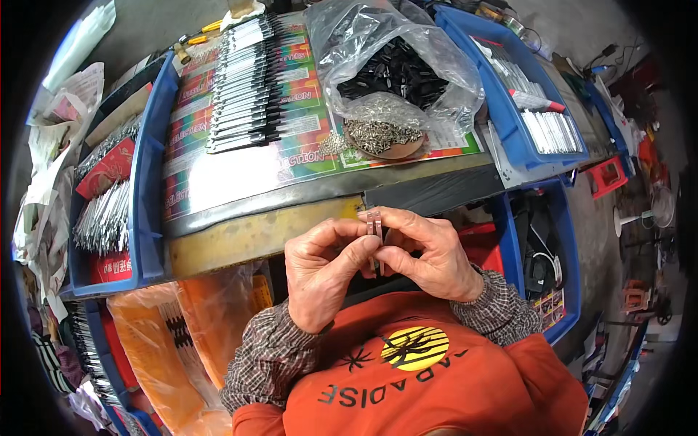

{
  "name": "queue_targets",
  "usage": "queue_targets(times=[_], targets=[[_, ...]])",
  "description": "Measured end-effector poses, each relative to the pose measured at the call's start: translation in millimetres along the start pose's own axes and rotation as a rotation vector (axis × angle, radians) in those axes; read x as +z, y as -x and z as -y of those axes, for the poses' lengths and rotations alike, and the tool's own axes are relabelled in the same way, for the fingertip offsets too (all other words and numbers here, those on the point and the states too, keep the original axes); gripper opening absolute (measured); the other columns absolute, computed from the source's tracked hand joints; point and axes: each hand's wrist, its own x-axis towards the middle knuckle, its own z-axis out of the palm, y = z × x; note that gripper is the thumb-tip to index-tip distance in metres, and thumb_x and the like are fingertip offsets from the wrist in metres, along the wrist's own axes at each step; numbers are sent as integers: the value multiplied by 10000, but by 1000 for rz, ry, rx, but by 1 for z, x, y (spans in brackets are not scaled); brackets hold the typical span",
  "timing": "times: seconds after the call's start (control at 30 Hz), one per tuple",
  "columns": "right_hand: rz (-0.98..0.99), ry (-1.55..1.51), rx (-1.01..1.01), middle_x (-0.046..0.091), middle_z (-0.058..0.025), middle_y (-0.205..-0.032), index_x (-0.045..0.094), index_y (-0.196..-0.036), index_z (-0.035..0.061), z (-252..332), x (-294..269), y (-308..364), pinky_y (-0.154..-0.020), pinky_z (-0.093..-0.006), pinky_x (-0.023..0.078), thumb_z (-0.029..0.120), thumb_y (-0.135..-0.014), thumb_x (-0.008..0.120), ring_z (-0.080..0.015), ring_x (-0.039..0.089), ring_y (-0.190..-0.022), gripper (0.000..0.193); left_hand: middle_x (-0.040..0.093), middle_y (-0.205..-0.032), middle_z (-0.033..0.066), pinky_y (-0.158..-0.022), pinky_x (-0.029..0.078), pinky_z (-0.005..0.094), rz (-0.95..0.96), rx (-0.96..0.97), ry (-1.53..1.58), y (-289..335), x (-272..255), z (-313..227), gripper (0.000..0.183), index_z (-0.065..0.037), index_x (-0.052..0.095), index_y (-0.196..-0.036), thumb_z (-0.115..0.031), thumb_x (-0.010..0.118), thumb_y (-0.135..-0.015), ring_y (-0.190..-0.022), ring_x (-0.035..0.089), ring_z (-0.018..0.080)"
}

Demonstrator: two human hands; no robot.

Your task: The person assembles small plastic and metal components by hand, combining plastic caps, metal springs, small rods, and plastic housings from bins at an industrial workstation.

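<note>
In front of my chest, past the table's near edge, both hands pinch a small piece made of narrow shiny metal strips (pixel 374 224). The fingers of my left hand (pixel 325 260) are closed on it from the left. From the right, my right hand (pixel 429 251) grips it between thumb and fingertips. The strips stand roughly upright, and their lower part is mostly hidden behind the thumbs. Beyond the hands, small metal rivets (pixel 382 136) lie heaped in a round shallow dish (pixel 398 151), with some spilled on its left side.
A long row of metal strips with black ends (pixel 240 87) lies on the table. Behind the rivets sits a clear plastic bag (pixel 454 91) of black parts (pixel 396 73). Blue bins (pixel 149 182) with metal pieces flank it, another blue bin (pixel 542 149) at right. Orange bags (pixel 156 349) hang lower left.
</note>
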Motion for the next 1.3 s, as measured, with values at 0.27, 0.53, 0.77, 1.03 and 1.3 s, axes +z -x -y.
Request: queue_targets(times=[0.27, 0.53, 0.77, 1.03, 1.3], targets=[[-33, -19, 44, 655, -52, -862, 506, -1313, -8, -3, 5, 4, -619, -239, 527, -12, -898, 611, -84, 622, -684, 428, 664, -813, 79, -588, 510, 234, -11, 5, 30, 2, -2, 5, 104, 61, 656, -966, -4, 649, -886, -663, 608, 108], [-19, -33, 53, 657, -54, -857, 497, -1327, 2, -3, 6, 3, -622, -243, 533, -16, -902, 602, -86, 629, -692, 439, 664, -798, 83, -591, 513, 235, -30, -9, 49, 2, -2, 8, 113, 63, 656, -973, -9, 652, -886, -663, 613, 114], [-25, 3, 66, 653, -54, -855, 502, -1324, 1, -2, 7, 6, -623, -237, 528, -18, -905, 597, -86, 626, -689, 429, 664, -795, 78, -593, 510, 228, -40, -12, 60, 4, -1, 10, 105, 61, 658, -966, -8, 651, -887, -659, 611, 111], [-14, -16, 94, 627, -51, -853, 491, -1338, -12, 0, 8, 5, -640, -227, 516, -28, -921, 565, -78, 603, -705, 424, 660, -791, 64, -593, 503, 225, -46, -30, 71, 3, -1, 12, 102, 54, 660, -958, -22, 655, -891, -656, 594, 97], [-20, 2, 97, 621, -46, -836, 488, -1341, -21, 0, 9, 2, -624, -226, 506, -19, -908, 587, -72, 586, -671, 444, 655, -773, 63, -567, 497, 224, -55, -55, 77, 1, -1, 9, 96, 51, 658, -951, -27, 651, -895, -632, 589, 93]])
